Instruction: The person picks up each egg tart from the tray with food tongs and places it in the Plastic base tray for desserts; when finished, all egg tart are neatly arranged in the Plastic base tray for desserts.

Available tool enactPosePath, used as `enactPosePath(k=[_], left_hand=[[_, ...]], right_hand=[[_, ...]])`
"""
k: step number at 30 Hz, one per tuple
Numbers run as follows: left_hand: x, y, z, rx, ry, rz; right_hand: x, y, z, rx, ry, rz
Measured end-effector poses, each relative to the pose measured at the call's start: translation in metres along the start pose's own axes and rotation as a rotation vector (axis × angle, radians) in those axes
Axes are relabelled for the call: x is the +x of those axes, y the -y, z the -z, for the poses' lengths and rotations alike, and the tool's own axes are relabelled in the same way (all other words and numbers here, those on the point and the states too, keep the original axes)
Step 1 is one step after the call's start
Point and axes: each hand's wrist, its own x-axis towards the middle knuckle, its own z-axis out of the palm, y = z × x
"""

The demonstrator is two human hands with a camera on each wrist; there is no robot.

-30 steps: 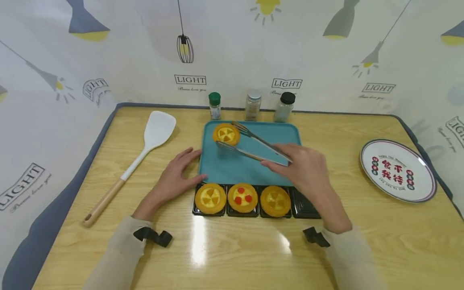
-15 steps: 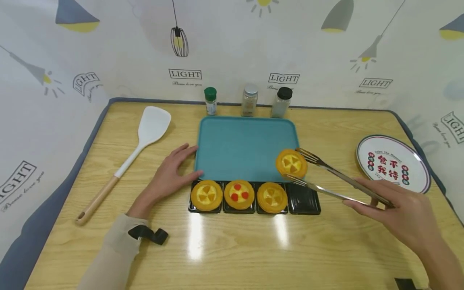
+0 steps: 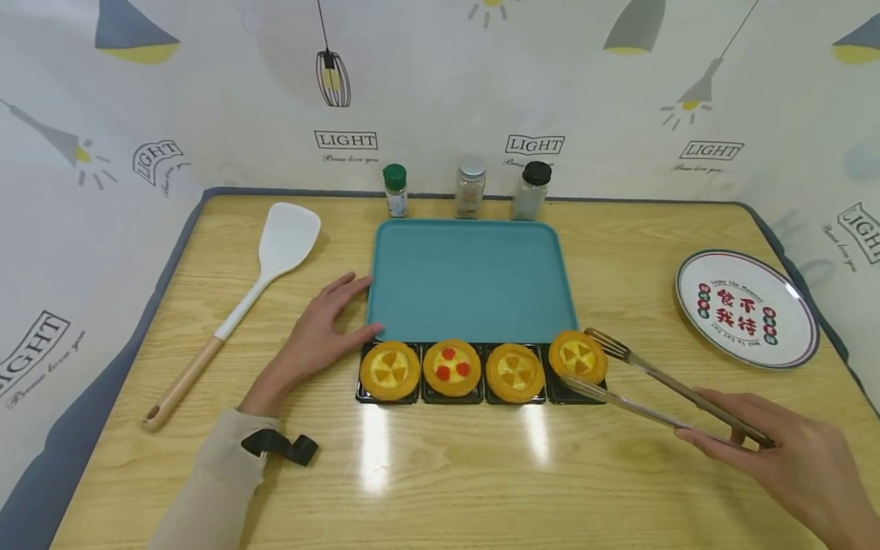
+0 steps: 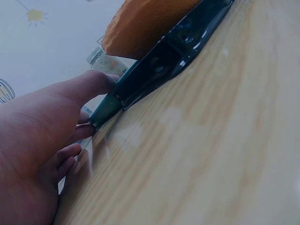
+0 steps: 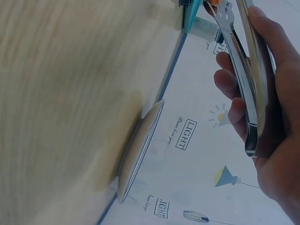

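My right hand [image 3: 800, 458] grips metal tongs [image 3: 660, 382], seen closer in the right wrist view. Their tips are on either side of an egg tart [image 3: 576, 357] with yellow wedge topping, over the rightmost compartment of a black plastic tray [image 3: 558, 393]. The other compartments hold two more wedge-topped tarts [image 3: 389, 370] [image 3: 515, 373] and one tart with red dots [image 3: 451, 368]. My left hand [image 3: 319, 332] lies with extended fingers at the left edge of the teal tray [image 3: 470, 283], its thumb at the near left corner. In the left wrist view the thumb touches the rim.
A white spatula [image 3: 289, 237] with a wooden handle lies at left. A printed white plate [image 3: 749, 309] sits at right. Behind the teal tray stand a green-capped jar [image 3: 396, 191], a silver-capped jar [image 3: 470, 189] and a black-capped jar [image 3: 531, 192].
My right hand has carried the tart in the tongs from the teal tray's far left, rightward and nearer, to the rightmost black compartment. The left hand has stayed at the tray edge.
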Motion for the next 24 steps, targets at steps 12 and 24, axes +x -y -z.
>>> enactPosePath(k=[12,24], left_hand=[[0.0006,-0.0019,0.0001,0.003,0.003,-0.001],[0.0005,0.0009,-0.0005,0.003,0.001,-0.003]], right_hand=[[-0.0081,-0.0009,-0.006,-0.038,0.003,-0.027],[-0.0091,0.0007,-0.0051,0.065,-0.007,-0.145]])
